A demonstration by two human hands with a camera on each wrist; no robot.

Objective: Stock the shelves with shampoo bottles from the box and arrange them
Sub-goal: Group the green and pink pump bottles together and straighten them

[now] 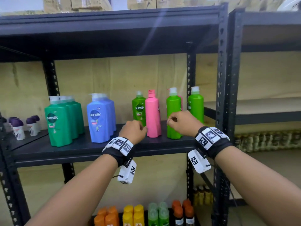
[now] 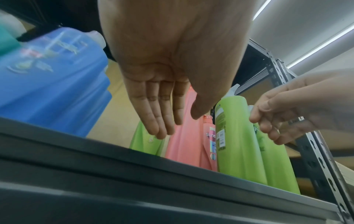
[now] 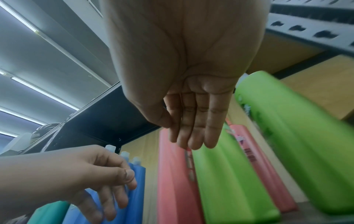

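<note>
On the black shelf (image 1: 91,149) stand dark green bottles (image 1: 61,123), blue bottles (image 1: 101,118), a green bottle (image 1: 138,108), a pink bottle (image 1: 153,115) and two light green bottles (image 1: 173,111) (image 1: 196,106). A second pink bottle (image 2: 209,136) hides behind the nearer light green one (image 2: 235,136). My left hand (image 1: 143,128) hovers by the pink bottle's base, fingers straight in the left wrist view (image 2: 178,125), holding nothing. In front of the nearer light green bottle (image 3: 229,181) is my right hand (image 1: 171,119), its fingers extended (image 3: 182,134) and also holding nothing.
Purple-capped roll-ons (image 1: 17,128) stand at the far left. The shelf below holds orange, yellow and green bottles (image 1: 133,214). A perforated black post (image 1: 221,79) bounds the shelf on the right, with another rack (image 1: 268,118) beyond. Cardboard boxes (image 1: 91,4) sit on top.
</note>
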